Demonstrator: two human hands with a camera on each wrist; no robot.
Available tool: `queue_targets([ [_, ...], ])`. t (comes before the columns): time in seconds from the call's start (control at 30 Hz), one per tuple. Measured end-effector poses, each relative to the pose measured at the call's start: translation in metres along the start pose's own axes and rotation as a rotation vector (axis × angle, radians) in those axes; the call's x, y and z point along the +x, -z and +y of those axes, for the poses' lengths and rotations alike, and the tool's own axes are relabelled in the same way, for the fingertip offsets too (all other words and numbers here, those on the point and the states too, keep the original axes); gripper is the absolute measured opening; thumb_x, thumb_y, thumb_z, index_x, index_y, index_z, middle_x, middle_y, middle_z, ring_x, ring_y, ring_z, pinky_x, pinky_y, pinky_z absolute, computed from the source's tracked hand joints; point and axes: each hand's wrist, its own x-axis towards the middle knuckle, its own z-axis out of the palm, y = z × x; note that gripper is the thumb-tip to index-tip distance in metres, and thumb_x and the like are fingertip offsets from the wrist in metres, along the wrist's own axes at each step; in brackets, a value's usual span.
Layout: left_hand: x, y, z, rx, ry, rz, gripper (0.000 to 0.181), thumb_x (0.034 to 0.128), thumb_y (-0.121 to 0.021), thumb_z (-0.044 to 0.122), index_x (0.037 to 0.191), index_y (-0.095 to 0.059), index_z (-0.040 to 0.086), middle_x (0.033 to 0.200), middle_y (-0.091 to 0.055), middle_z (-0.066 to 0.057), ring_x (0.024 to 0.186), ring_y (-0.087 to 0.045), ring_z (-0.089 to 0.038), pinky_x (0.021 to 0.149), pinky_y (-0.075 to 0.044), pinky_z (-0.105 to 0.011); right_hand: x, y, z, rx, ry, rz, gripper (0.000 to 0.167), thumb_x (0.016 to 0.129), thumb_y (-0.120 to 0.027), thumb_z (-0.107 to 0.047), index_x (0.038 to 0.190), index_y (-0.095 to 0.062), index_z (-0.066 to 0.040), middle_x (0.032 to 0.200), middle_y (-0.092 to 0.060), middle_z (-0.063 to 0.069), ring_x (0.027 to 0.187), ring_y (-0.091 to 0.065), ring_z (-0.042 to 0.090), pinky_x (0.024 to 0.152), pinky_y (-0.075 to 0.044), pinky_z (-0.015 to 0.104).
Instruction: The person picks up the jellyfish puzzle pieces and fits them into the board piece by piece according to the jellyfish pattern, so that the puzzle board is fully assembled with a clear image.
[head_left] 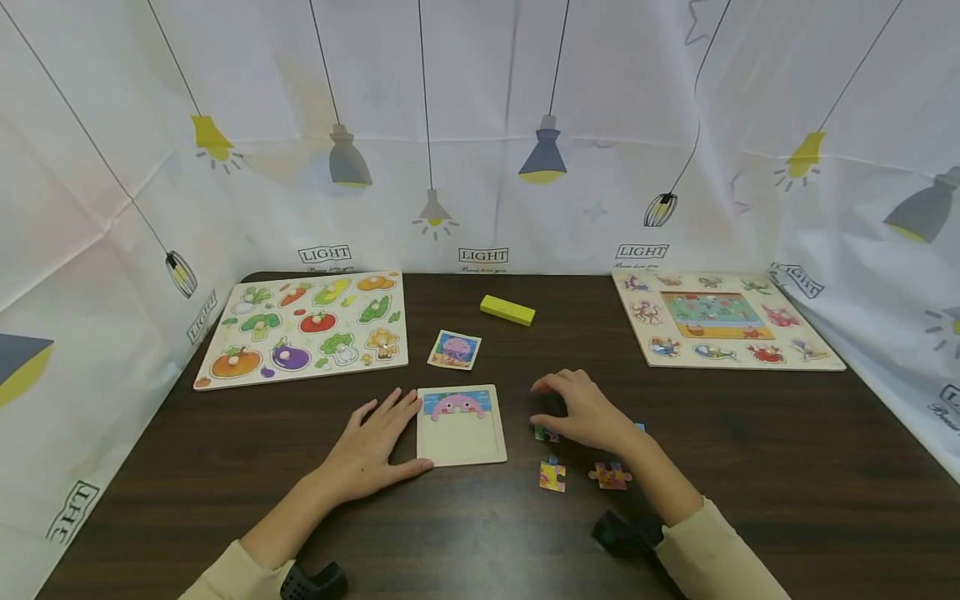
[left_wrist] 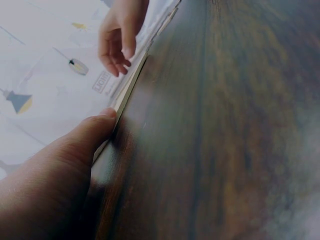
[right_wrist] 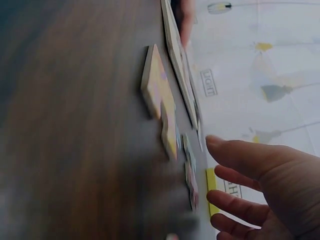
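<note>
A small square puzzle board (head_left: 459,442) lies on the table, with a pink octopus head on blue along its top part and bare wood below. My left hand (head_left: 375,450) rests beside it, fingertips at its left edge and thumb at the lower left corner. Over loose jigsaw pieces to the right hovers my right hand (head_left: 588,412), fingers spread and loosely bent, holding nothing. A green piece (head_left: 547,434) shows partly beneath its thumb. Nearer me lie a yellow piece (head_left: 552,476) and an orange-purple piece (head_left: 611,477). A blue bit (head_left: 640,426) peeks out past the right wrist.
Behind the board lie an octopus picture card (head_left: 454,350) and a yellow block (head_left: 507,310). A vegetable puzzle board (head_left: 247,379) is at the back left, a sea-animal board (head_left: 637,325) at the back right. A printed white curtain (head_left: 480,83) hangs behind the table.
</note>
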Motion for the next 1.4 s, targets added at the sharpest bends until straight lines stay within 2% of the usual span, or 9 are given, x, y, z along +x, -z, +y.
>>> queue_targets([
  [0.2, 0.0, 0.001, 0.0, -0.005, 0.0, 0.005, 0.09, 0.0794, -0.044, 0.071, 0.146, -0.025, 0.014, 0.15, -0.023, -0.003, 0.138, -0.013, -0.02, 0.105, -0.01, -0.048, -0.013, 0.002, 0.004, -0.016, 0.019, -0.009, 0.039, 0.08, -0.07, -0.028, 0.112, -0.061, -0.007, 0.107, -0.057, 0.008, 0.099, -0.046, 0.028, 0.086, -0.037, 0.049],
  [0.43, 0.001, 0.001, -0.001, 0.001, 0.009, 0.002, 0.091, 0.0788, -0.044, 0.072, 0.146, -0.025, 0.014, 0.15, -0.023, -0.003, 0.138, -0.012, -0.02, 0.105, -0.01, -0.048, -0.023, -0.001, 0.007, -0.036, -0.012, -0.021, 0.043, 0.079, -0.071, -0.037, 0.112, -0.061, -0.013, 0.107, -0.054, 0.004, 0.101, -0.044, 0.027, 0.083, -0.034, 0.052],
  [0.6, 0.001, 0.001, 0.0, 0.0, 0.007, -0.005, 0.09, 0.0789, -0.045, 0.071, 0.146, -0.026, 0.014, 0.15, -0.023, -0.004, 0.138, -0.013, -0.02, 0.105, -0.011, -0.049, -0.027, -0.002, 0.009, -0.043, -0.023, -0.019, 0.043, 0.078, -0.071, -0.04, 0.111, -0.063, -0.015, 0.108, -0.053, 0.003, 0.102, -0.042, 0.028, 0.079, -0.032, 0.05],
  [0.87, 0.001, 0.0, 0.003, -0.001, 0.018, -0.026, 0.091, 0.0785, -0.043, 0.073, 0.146, -0.026, 0.015, 0.15, -0.023, -0.002, 0.138, -0.012, -0.019, 0.106, -0.01, -0.048, -0.03, -0.004, 0.013, -0.034, 0.021, 0.026, 0.027, 0.077, -0.073, -0.033, 0.098, -0.064, -0.018, 0.103, -0.055, 0.0, 0.095, -0.043, 0.024, 0.073, -0.03, 0.043],
  [1.1, 0.001, 0.0, 0.002, -0.007, 0.025, -0.031, 0.09, 0.0787, -0.045, 0.072, 0.146, -0.026, 0.015, 0.15, -0.022, -0.002, 0.138, -0.012, -0.019, 0.106, -0.009, -0.048, -0.03, -0.007, 0.015, -0.012, 0.039, 0.054, 0.025, 0.076, -0.074, -0.029, 0.096, -0.065, -0.017, 0.101, -0.057, 0.0, 0.092, -0.043, 0.021, 0.071, -0.028, 0.038],
  [1.4, 0.001, 0.002, 0.003, -0.002, 0.026, -0.032, 0.09, 0.0789, -0.045, 0.071, 0.146, -0.026, 0.015, 0.15, -0.022, -0.001, 0.138, -0.011, -0.018, 0.106, -0.009, -0.048, -0.029, -0.006, 0.012, -0.019, 0.043, 0.075, 0.024, 0.076, -0.075, -0.025, 0.095, -0.063, -0.017, 0.097, -0.058, -0.004, 0.094, -0.047, 0.021, 0.075, -0.029, 0.045],
])
